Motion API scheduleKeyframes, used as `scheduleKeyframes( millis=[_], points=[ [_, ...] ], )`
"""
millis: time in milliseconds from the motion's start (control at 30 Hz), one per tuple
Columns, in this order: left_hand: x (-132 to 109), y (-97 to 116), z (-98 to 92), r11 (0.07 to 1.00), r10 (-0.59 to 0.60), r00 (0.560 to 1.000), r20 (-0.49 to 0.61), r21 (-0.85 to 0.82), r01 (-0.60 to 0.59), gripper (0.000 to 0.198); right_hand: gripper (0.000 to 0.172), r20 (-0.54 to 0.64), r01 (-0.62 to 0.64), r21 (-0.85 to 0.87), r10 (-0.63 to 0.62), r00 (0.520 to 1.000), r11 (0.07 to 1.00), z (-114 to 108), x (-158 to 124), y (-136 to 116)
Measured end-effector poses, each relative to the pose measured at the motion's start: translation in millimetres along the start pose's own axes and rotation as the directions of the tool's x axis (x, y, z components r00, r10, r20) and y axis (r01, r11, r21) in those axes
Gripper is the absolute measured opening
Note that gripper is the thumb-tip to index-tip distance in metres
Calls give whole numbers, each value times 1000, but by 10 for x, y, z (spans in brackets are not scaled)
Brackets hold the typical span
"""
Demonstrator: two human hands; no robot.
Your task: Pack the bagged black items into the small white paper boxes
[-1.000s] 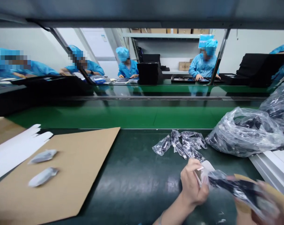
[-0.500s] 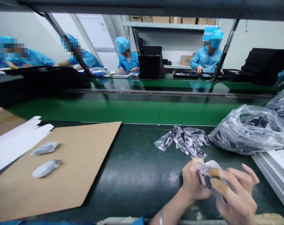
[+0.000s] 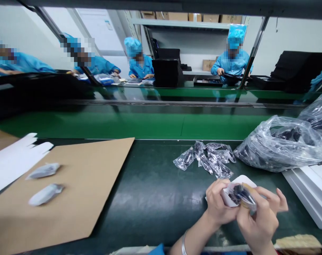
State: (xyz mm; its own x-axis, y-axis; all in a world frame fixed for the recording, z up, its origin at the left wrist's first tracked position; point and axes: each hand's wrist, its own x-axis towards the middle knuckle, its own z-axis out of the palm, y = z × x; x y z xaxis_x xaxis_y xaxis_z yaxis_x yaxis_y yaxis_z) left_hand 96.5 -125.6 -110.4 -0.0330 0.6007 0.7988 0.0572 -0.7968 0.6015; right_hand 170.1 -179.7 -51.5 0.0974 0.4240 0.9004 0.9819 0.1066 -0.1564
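My left hand (image 3: 218, 205) is closed around a small white box (image 3: 244, 180) whose end flap stands up. A bagged black cable (image 3: 244, 195) sits at the box's mouth, pinched by my right hand (image 3: 260, 217), which has tan covers on fingertips. How deep the cable reaches inside is hidden. Just beyond my hands, several small clear bags with dark cables (image 3: 212, 159) lie in a loose cluster on the dark green work surface (image 3: 150, 191).
A large clear plastic bag (image 3: 280, 145) of dark items stands at right, above stacked white boxes (image 3: 307, 198). Brown cardboard (image 3: 78, 198) at left carries two pale wrapped pieces (image 3: 45, 194). A green belt (image 3: 139, 124) runs behind. Blue-clad co-workers (image 3: 231, 63) sit across.
My right hand has turned and shifted slightly left, bringing the bagged cable into clearer view at the box opening. Across the belt, a co-worker has lifted a black tray.
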Motion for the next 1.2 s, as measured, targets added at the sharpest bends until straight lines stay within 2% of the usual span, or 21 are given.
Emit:
scheduleKeyframes(
  millis=[100,167,267,333,367,467,600,667,767,833,967,1033,1133,1200],
  points=[
    [-30,-22,-7,1000,-20,1000,11,-7,20,62,24,45,-27,-44,29,999,999,-38,23,-35],
    [-44,-40,-15,999,-37,999,27,-17,37,63,25,73,-41,-13,42,996,999,-115,73,-51],
    [-42,-52,-33,999,-45,998,40,-1,45,62,49,122,-168,232,142,982,958,-292,202,-58],
    [-35,-47,-40,999,-37,998,47,23,36,61,53,168,-209,353,158,973,912,-404,308,-54],
    [-31,-43,-39,999,-33,998,51,29,31,61,49,181,-179,343,122,976,922,-445,359,-51],
    [-28,-28,-22,1000,-18,999,50,19,17,61,33,181,14,188,-49,982,982,-490,470,-43],
    [-22,4,12,999,49,998,42,12,-50,53,24,113,38,155,-56,992,987,-442,490,-33],
    [-15,29,21,995,91,994,58,23,-93,48,21,76,49,131,-60,995,990,-405,458,-17],
    [1,65,17,992,121,987,107,33,-125,40,16,103,69,49,-74,992,996,-321,361,17],
    [10,78,4,995,83,992,91,39,-87,39,16,129,72,44,-77,989,996,-244,260,33],
    [7,57,-32,999,41,997,70,4,-41,40,7,54,38,48,-41,998,998,-114,19,23],
    [-2,26,-46,999,48,996,78,-24,-47,42,2,101,7,39,-11,995,999,-91,-91,12],
    [-14,-29,-66,998,-21,998,56,-64,25,46,17,168,-31,117,11,986,993,-107,-213,28],
    [-15,-58,-82,994,-68,997,34,-86,71,50,35,127,-162,241,134,983,957,-139,-245,65]
  ],
)
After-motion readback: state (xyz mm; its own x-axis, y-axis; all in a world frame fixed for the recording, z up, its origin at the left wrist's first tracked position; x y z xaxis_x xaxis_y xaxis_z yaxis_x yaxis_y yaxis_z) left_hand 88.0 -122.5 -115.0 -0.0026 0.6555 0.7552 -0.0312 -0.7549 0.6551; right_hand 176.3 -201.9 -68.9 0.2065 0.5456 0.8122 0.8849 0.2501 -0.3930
